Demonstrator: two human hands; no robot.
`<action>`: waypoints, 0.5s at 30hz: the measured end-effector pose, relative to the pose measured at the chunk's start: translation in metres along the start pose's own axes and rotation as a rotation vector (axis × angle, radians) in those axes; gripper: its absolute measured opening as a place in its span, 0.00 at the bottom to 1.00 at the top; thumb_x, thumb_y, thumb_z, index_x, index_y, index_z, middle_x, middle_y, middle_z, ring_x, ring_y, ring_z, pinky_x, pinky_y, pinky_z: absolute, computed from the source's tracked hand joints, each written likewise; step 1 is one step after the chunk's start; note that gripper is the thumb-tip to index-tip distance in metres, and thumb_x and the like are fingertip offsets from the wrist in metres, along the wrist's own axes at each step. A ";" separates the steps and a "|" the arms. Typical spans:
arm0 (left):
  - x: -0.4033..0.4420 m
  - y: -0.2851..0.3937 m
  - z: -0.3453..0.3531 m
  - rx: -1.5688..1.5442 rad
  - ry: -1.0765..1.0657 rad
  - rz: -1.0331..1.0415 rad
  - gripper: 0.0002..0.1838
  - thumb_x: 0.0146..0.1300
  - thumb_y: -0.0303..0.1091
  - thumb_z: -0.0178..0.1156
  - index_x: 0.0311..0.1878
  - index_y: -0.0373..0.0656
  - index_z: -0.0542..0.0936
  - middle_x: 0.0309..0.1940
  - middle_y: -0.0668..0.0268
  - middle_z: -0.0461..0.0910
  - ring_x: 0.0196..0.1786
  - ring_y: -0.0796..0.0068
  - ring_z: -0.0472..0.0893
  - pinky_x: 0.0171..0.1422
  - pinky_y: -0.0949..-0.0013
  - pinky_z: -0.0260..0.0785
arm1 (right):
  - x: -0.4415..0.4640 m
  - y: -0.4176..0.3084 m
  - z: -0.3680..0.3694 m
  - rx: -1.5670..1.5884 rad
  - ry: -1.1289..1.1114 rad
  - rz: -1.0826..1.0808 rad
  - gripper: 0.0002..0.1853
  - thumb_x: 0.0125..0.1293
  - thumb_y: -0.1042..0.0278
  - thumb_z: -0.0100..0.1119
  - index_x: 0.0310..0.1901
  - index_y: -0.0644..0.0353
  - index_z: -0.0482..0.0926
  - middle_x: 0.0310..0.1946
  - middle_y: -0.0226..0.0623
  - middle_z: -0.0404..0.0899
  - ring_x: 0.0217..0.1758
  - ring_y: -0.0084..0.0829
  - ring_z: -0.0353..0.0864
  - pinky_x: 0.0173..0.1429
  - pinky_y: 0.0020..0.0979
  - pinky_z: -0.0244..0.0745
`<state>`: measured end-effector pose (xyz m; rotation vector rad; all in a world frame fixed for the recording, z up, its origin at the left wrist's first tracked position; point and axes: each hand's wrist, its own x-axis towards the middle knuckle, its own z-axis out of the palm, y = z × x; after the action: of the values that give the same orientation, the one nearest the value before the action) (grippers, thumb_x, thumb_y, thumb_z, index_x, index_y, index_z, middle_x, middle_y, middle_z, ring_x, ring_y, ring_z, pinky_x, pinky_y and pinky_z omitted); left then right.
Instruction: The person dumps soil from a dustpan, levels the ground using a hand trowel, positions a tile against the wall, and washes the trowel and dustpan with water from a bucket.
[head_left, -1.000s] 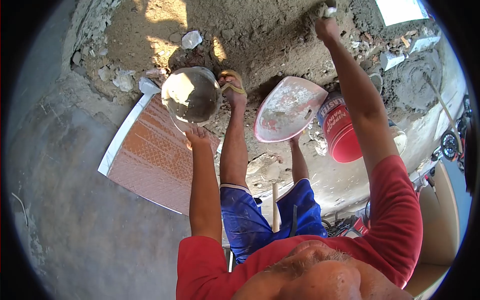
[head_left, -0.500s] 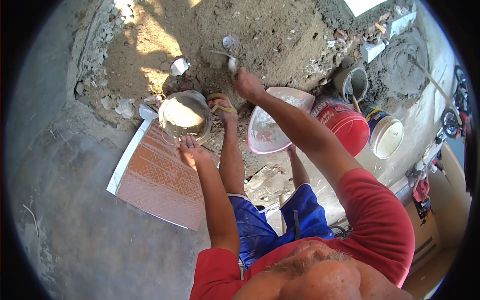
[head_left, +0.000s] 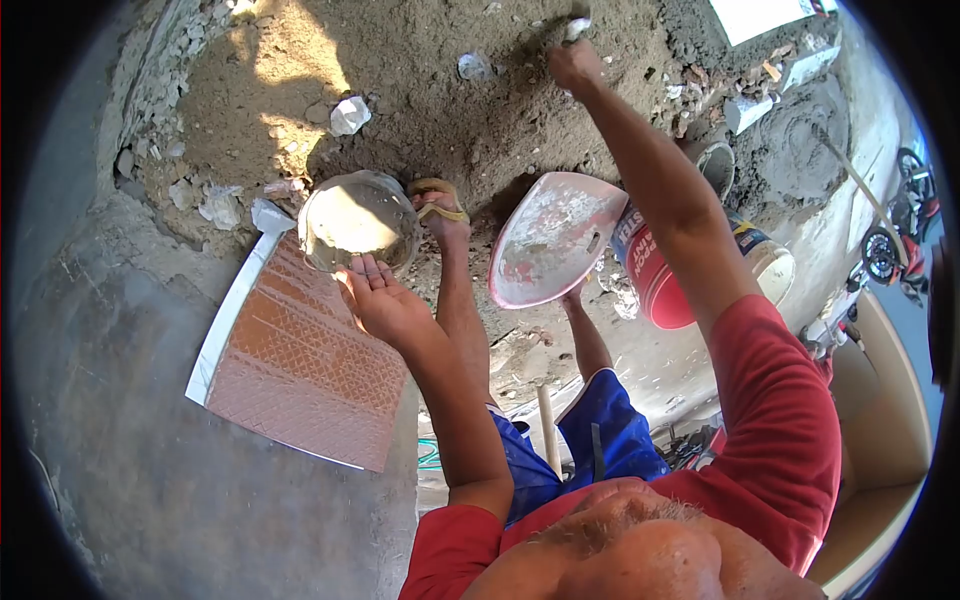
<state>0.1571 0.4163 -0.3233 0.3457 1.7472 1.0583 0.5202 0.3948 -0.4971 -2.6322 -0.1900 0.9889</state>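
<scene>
My left hand (head_left: 385, 302) is at the near rim of a round bucket (head_left: 308, 228), palm turned up, its fingers over the edge. Pale, sunlit material shows inside the bucket. Farther forward, my right hand (head_left: 576, 70) is closed around the handle of a trowel (head_left: 577, 29) over the loose sand (head_left: 440, 90). Only a whitish part of the trowel shows clearly; its blade is hard to make out. My left foot (head_left: 446, 212), in a tan sandal, stands just right of the bucket.
A pinkish-white basin (head_left: 545, 250) stands between my legs and a red paint bucket (head_left: 662, 285). A patterned brown panel (head_left: 310, 370) lies on the concrete at left. Wet mortar (head_left: 800, 140) and a long-handled tool (head_left: 850, 165) are at right. White lumps (head_left: 350, 116) dot the sand.
My right hand has moved forward and to the right across the sand with the trowel. My left hand stays at the bucket's rim. The view has shifted slightly.
</scene>
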 end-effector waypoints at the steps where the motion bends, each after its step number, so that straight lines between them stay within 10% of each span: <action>1: 0.002 0.002 0.002 0.000 -0.004 -0.025 0.32 0.70 0.46 0.52 0.67 0.34 0.58 0.63 0.54 0.65 0.65 0.63 0.67 0.70 0.59 0.56 | -0.024 -0.010 0.014 -0.092 -0.003 -0.007 0.22 0.60 0.60 0.54 0.47 0.73 0.68 0.40 0.59 0.79 0.47 0.51 0.81 0.51 0.40 0.77; 15: 0.016 0.005 -0.008 -0.086 0.034 -0.066 0.29 0.70 0.50 0.49 0.62 0.33 0.65 0.53 0.59 0.70 0.56 0.66 0.71 0.68 0.61 0.59 | -0.149 0.019 0.046 -0.017 -0.176 -0.302 0.20 0.61 0.58 0.52 0.43 0.70 0.65 0.35 0.67 0.77 0.42 0.63 0.77 0.48 0.54 0.70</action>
<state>0.1422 0.4255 -0.3285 0.2165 1.7261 1.0936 0.3777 0.3537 -0.4443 -2.4328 -0.6192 1.1115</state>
